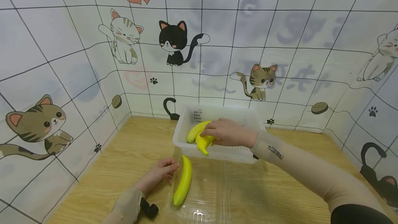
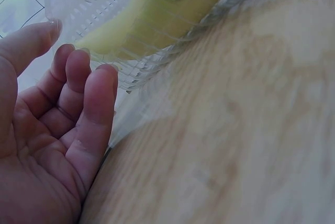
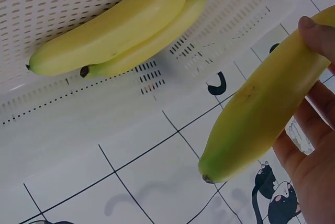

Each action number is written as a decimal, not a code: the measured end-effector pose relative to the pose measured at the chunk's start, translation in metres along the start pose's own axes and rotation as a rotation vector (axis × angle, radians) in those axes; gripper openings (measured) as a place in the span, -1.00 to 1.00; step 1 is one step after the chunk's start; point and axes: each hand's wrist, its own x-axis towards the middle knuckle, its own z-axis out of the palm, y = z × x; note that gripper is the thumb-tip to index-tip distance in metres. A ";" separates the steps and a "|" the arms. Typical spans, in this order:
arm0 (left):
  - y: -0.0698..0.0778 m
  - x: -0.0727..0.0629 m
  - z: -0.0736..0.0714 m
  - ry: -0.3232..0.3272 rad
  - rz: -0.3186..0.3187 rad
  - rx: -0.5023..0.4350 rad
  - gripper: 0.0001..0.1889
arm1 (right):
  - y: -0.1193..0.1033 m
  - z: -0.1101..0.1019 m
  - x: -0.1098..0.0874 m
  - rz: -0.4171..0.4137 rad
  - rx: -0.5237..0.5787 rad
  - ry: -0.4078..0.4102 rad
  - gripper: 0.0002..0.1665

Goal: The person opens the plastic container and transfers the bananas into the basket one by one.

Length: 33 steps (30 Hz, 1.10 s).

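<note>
My right hand (image 1: 225,132) grips a yellow banana (image 3: 261,103) above the white perforated basket (image 1: 233,154), its stem end beyond the basket's near rim. Two more bananas (image 3: 110,30) lie side by side in the basket in the right wrist view. Nearer to me, a clear plastic clamshell box (image 1: 206,186) is spread open on the table, with one banana (image 1: 183,182) lengthwise along its left side. My left hand (image 1: 160,172) pinches the left edge of that box between thumb and curled fingertips (image 2: 99,80), beside the banana's upper end.
The wooden table (image 1: 143,134) runs back to a white wall covering (image 1: 217,61) printed with cats and grid lines. Similar covering closes in both sides. The basket stands close against the back wall, right behind the clamshell box. A black strap piece (image 1: 150,208) sits at my left wrist.
</note>
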 end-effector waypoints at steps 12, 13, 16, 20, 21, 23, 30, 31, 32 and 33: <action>0.000 0.001 -0.001 0.003 -0.009 0.002 -0.78 | 0.022 0.003 -0.003 0.141 0.028 -0.102 -0.45; 0.000 0.001 -0.001 0.001 -0.007 0.002 -0.78 | 0.024 0.003 -0.003 0.149 0.025 -0.113 -0.45; -0.001 0.001 -0.002 -0.007 0.000 0.011 -0.77 | 0.030 0.007 -0.003 0.171 0.026 -0.133 -0.46; 0.000 -0.001 -0.002 0.000 -0.006 0.014 -0.77 | 0.038 0.013 -0.001 0.193 0.026 -0.158 -0.46; 0.000 -0.002 -0.002 0.004 -0.010 0.014 -0.76 | 0.040 0.015 -0.001 0.196 0.030 -0.161 -0.46; 0.001 -0.002 -0.003 0.012 -0.014 0.019 -0.75 | 0.044 0.019 0.000 0.202 0.028 -0.172 -0.47; 0.001 -0.001 -0.002 0.016 -0.016 0.029 -0.72 | 0.056 0.031 0.000 0.231 0.012 -0.235 -0.53; 0.001 -0.001 -0.002 0.013 -0.015 0.022 -0.73 | 0.057 0.033 0.000 0.231 0.009 -0.248 -0.53; 0.000 0.000 -0.002 0.012 -0.011 0.021 -0.74 | 0.058 0.036 0.000 0.231 0.003 -0.263 -0.53; 0.000 0.000 -0.001 0.010 -0.007 0.018 -0.75 | 0.059 0.039 -0.001 0.230 0.000 -0.275 -0.54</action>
